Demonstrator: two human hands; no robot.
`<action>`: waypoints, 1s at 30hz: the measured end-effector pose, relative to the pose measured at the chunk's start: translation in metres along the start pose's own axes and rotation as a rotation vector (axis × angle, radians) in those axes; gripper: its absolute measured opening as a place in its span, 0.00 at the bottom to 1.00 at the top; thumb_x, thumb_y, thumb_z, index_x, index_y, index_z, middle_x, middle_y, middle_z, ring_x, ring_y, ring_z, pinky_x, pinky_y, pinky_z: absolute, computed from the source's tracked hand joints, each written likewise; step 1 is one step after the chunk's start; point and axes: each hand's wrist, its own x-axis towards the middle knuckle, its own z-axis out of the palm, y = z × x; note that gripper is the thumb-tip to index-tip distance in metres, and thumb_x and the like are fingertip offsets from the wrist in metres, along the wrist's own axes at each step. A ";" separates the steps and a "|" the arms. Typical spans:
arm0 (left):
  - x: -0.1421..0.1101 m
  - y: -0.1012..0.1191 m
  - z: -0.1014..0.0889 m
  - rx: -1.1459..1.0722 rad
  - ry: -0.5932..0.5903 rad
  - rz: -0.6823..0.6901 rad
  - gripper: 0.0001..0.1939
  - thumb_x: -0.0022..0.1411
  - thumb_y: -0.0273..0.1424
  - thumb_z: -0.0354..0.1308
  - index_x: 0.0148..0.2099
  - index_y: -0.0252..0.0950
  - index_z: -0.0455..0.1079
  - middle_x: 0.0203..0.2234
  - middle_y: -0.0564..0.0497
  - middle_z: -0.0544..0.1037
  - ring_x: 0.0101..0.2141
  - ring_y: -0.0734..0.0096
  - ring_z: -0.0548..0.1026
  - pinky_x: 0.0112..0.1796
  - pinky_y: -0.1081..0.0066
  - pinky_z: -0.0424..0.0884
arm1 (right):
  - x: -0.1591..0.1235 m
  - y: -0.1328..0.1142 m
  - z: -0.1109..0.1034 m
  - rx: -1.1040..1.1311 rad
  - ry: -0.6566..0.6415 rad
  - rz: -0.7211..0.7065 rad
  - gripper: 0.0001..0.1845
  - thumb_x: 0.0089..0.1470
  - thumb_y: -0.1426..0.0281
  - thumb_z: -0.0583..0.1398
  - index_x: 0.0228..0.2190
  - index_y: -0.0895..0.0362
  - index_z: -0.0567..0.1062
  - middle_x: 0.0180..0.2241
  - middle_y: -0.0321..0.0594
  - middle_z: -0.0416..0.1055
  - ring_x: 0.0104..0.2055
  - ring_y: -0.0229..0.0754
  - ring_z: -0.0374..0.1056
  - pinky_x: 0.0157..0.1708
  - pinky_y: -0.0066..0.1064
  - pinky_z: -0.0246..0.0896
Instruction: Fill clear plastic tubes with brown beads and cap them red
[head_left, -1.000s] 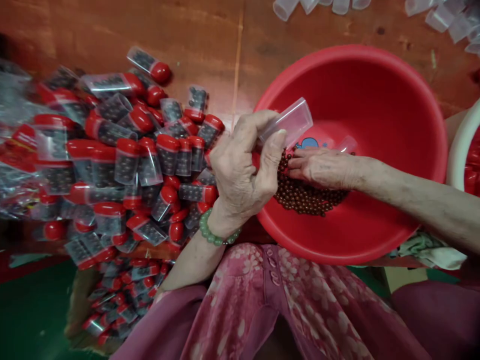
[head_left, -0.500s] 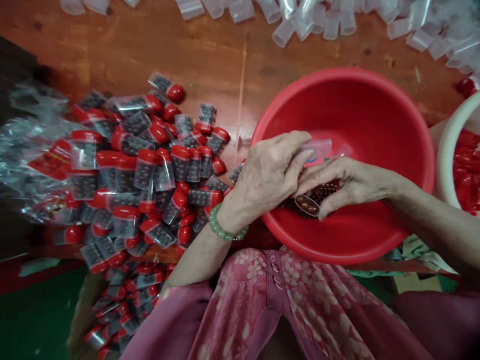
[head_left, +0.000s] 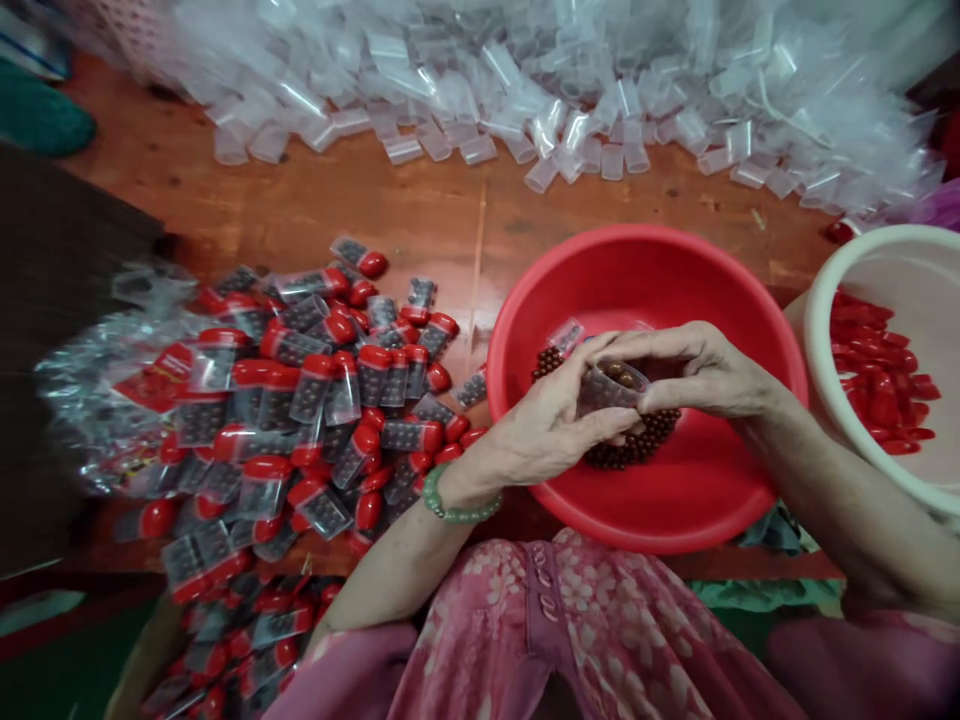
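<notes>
Between both hands, above a red plastic basin (head_left: 720,290), is a small clear plastic container (head_left: 606,394) holding brown balls, its open mouth tilted up. My left hand (head_left: 551,425), with a green bead bracelet (head_left: 459,508) at the wrist, is wrapped round its body. At the rim, the fingers and thumb of my right hand (head_left: 701,375) pinch the container. Brown balls (head_left: 637,445) lie in the basin under the hands. A clear piece of plastic (head_left: 566,335) sits in the basin behind my left hand.
Filled containers with red caps (head_left: 315,390) are heaped to the left, with more below the table edge. Empty clear containers (head_left: 480,110) pile along the back. A white tub (head_left: 821,330) with red caps (head_left: 877,380) stands right. Crinkled clear plastic (head_left: 97,385) lies far left.
The container has come up from the balls, and my left hand has turned to wrap round it. My view has shifted, showing more of the back pile and the white tub.
</notes>
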 end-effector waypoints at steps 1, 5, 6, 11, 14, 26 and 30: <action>0.000 0.000 0.002 -0.021 0.009 -0.031 0.35 0.68 0.42 0.61 0.72 0.37 0.58 0.55 0.41 0.78 0.52 0.55 0.80 0.52 0.57 0.79 | 0.000 -0.001 0.001 -0.042 0.033 -0.004 0.18 0.55 0.64 0.72 0.49 0.46 0.84 0.45 0.39 0.83 0.45 0.42 0.79 0.49 0.34 0.74; 0.004 -0.001 0.002 0.077 0.061 -0.029 0.28 0.71 0.37 0.57 0.69 0.37 0.61 0.45 0.46 0.82 0.37 0.66 0.81 0.42 0.63 0.80 | 0.001 -0.003 0.005 -0.145 0.117 -0.066 0.12 0.57 0.65 0.70 0.44 0.48 0.86 0.40 0.40 0.83 0.42 0.41 0.78 0.43 0.32 0.75; 0.004 0.000 0.001 0.153 0.075 0.006 0.25 0.71 0.36 0.56 0.68 0.37 0.64 0.43 0.47 0.82 0.37 0.66 0.81 0.43 0.63 0.79 | 0.001 -0.004 0.005 -0.168 0.129 -0.084 0.11 0.56 0.66 0.70 0.43 0.49 0.86 0.40 0.40 0.83 0.41 0.40 0.78 0.43 0.31 0.75; -0.004 0.006 -0.004 0.523 0.127 0.119 0.17 0.73 0.34 0.53 0.58 0.32 0.70 0.45 0.43 0.83 0.45 0.60 0.82 0.47 0.63 0.76 | -0.001 -0.009 0.007 -0.339 0.166 -0.221 0.20 0.55 0.70 0.71 0.50 0.49 0.83 0.39 0.38 0.82 0.35 0.35 0.75 0.38 0.27 0.72; -0.007 0.009 -0.008 0.618 0.086 0.122 0.13 0.73 0.34 0.52 0.52 0.32 0.71 0.39 0.44 0.84 0.39 0.62 0.82 0.42 0.65 0.75 | -0.001 -0.014 0.009 -0.463 0.116 -0.302 0.17 0.58 0.70 0.70 0.49 0.49 0.83 0.42 0.39 0.81 0.41 0.36 0.76 0.42 0.28 0.73; 0.002 0.006 -0.018 0.474 -0.001 -0.012 0.12 0.70 0.36 0.55 0.46 0.33 0.72 0.33 0.49 0.79 0.32 0.70 0.73 0.38 0.70 0.70 | 0.003 -0.012 0.015 -0.637 0.129 -0.308 0.05 0.61 0.67 0.66 0.40 0.51 0.83 0.39 0.41 0.81 0.39 0.38 0.77 0.42 0.29 0.74; 0.005 0.004 -0.021 0.373 -0.020 -0.005 0.13 0.70 0.38 0.57 0.47 0.33 0.74 0.36 0.49 0.80 0.36 0.68 0.76 0.41 0.69 0.72 | 0.001 -0.011 0.015 -0.671 0.152 -0.321 0.04 0.63 0.66 0.65 0.39 0.52 0.81 0.37 0.41 0.80 0.38 0.40 0.76 0.41 0.32 0.72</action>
